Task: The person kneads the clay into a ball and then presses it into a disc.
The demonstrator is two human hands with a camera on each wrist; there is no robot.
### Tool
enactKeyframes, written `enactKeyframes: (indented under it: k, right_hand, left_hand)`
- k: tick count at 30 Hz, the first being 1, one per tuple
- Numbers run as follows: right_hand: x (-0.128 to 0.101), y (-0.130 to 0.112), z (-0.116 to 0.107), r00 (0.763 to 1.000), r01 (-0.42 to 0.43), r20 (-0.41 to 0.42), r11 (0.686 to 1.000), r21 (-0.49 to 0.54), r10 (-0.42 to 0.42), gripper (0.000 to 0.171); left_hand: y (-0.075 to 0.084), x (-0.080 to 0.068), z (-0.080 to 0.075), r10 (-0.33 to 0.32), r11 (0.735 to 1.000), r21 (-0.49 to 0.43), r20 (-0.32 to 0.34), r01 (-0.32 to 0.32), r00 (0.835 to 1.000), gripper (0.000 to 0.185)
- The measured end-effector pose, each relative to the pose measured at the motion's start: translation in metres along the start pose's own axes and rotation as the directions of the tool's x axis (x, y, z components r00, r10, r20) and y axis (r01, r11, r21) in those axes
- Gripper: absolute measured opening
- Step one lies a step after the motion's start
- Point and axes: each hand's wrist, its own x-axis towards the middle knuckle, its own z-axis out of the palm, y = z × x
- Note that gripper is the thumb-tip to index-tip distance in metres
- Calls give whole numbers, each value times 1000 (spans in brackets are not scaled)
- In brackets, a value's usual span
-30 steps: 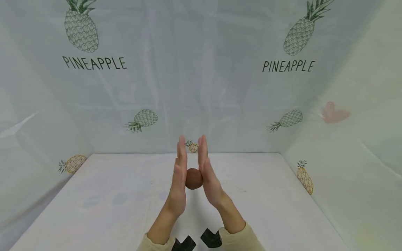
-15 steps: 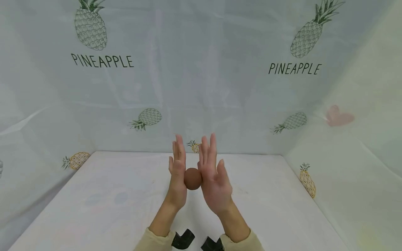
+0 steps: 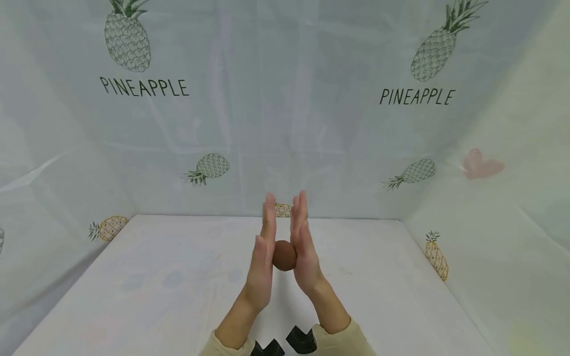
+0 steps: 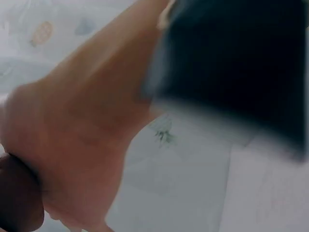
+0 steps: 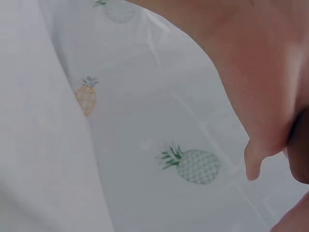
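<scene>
A smooth brown ball [image 3: 284,255] is held up between two flat palms in the head view, over the middle of the table. My left hand [image 3: 262,269] presses on its left side, fingers straight and pointing up. On the other side, my right hand [image 3: 306,262] faces it with straight fingers, palm against the ball. The left wrist view has the dark ball [image 4: 19,198] cut off at the lower left, right at the palm of the left hand [image 4: 77,150]. At the right edge of the right wrist view, part of the ball [image 5: 300,150] shows beside the right hand [image 5: 260,82].
A white table [image 3: 156,306] lies under the hands. Behind and beside it hangs a pale sheet [image 3: 285,109] printed with pineapples. Black wrist pieces [image 3: 301,340] sit at the beige sleeves [image 3: 343,341]; one blocks much of the left wrist view.
The right palm was turned more toward the head camera half a second ago; now both hands stand edge-on. Hands and ball have shifted slightly right, the palms sliding against each other's direction around the ball.
</scene>
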Motion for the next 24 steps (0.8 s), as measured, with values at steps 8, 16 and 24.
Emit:
enactKeyframes:
  k: [8,16,24]
  right_hand:
    - [-6,-11,23,977,41,211,999,8,-42,63]
    - [-6,-27,3,978,205,28,977,53,-206,61]
    - [2,-12,-13,998,14,-58,998,56,-11,60]
  left_hand:
    - [-8,7,-30,-51,997,48,-140,58,989,64]
    - [-25,3,-3,-39,974,222,-60,51,997,64]
    - [-11,-4,14,-10,990,141,43,3,999,61]
